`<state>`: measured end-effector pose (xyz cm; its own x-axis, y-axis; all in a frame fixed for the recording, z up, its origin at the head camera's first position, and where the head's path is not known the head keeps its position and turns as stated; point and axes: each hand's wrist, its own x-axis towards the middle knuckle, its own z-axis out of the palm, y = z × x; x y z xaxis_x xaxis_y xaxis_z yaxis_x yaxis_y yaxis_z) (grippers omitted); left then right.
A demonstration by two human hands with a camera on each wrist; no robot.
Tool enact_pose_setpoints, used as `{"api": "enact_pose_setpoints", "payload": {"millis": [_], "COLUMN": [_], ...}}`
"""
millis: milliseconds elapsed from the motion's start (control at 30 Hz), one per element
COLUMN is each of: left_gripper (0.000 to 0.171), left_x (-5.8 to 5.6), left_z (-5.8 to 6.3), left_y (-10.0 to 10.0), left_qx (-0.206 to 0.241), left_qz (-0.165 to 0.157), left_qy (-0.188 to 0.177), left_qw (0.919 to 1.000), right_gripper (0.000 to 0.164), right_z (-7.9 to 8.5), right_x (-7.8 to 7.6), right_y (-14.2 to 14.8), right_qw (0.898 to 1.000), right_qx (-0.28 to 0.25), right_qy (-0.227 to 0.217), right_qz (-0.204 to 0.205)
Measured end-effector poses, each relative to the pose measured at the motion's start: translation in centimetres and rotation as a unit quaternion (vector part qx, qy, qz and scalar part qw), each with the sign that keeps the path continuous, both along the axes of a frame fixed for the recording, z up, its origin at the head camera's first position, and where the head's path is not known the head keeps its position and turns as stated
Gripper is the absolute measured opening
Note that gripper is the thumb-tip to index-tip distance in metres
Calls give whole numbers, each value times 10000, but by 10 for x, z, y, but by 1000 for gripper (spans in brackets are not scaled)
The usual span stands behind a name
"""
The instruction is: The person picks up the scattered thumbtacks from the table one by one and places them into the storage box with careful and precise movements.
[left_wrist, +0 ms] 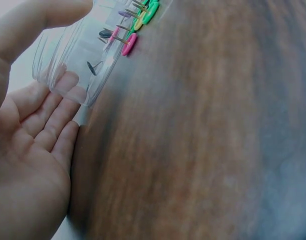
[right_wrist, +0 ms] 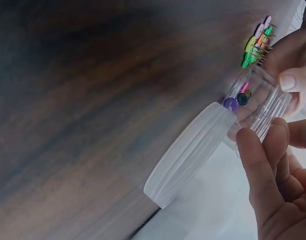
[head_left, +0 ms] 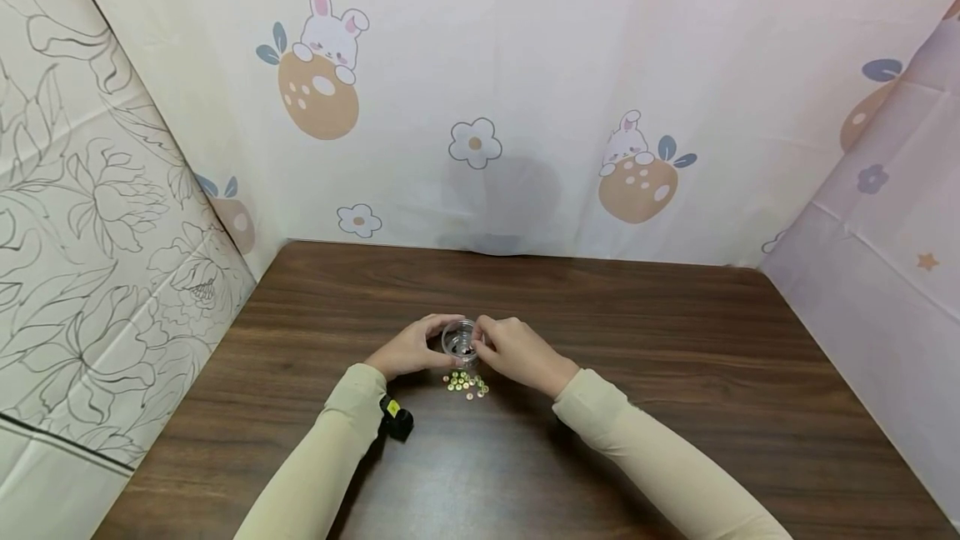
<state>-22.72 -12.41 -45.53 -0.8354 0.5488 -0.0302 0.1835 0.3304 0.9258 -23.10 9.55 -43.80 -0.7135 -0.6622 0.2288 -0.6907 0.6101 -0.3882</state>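
A clear plastic jar (head_left: 460,338) stands on the table with its mouth up. My left hand (head_left: 415,348) holds it from the side, the thumb (left_wrist: 63,12) and fingers on opposite walls. A few thumbtacks lie inside, among them a black tack (right_wrist: 242,98) and a purple tack (right_wrist: 230,104). My right hand (head_left: 519,350) has its bent fingertips at the jar's rim; I cannot tell if a tack is between them. In front of the jar lies a loose pile of colored thumbtacks (head_left: 465,383), points up in the left wrist view.
A white lid (right_wrist: 190,155) lies on the table beside the jar in the right wrist view. The brown wooden table (head_left: 675,340) reaches back to a printed curtain (head_left: 420,48). A black device (head_left: 396,417) with a yellow mark sits at my left wrist.
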Motion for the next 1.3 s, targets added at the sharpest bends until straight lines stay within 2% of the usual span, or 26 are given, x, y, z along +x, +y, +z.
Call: {"api": "enact_pose_setpoints", "payload": {"millis": [300, 633, 667, 900, 1300], "left_gripper": [71, 71, 71, 73, 71], "left_x": [1, 1, 1, -14, -12], "left_z": [1, 1, 0, -30, -28], "left_y": [1, 1, 1, 0, -1], "left_qx": [41, -52, -60, -86, -76], "left_qz": [36, 68, 67, 221, 262], "left_qy": [-19, -23, -23, 36, 134], "left_qw": [10000, 10000, 10000, 9997, 9995], "right_gripper": [5, 5, 5, 5, 5], "right_z": [0, -1, -1, -1, 4], "right_x": [-1, -1, -1, -1, 4], "right_y": [0, -1, -1, 0, 3], "right_qw": [9996, 9995, 9995, 9994, 9990], "right_qx": [135, 200, 208, 209, 193], "right_qy": [-225, -186, -186, -228, -381], "right_qz": [-119, -150, -154, -165, -121]}}
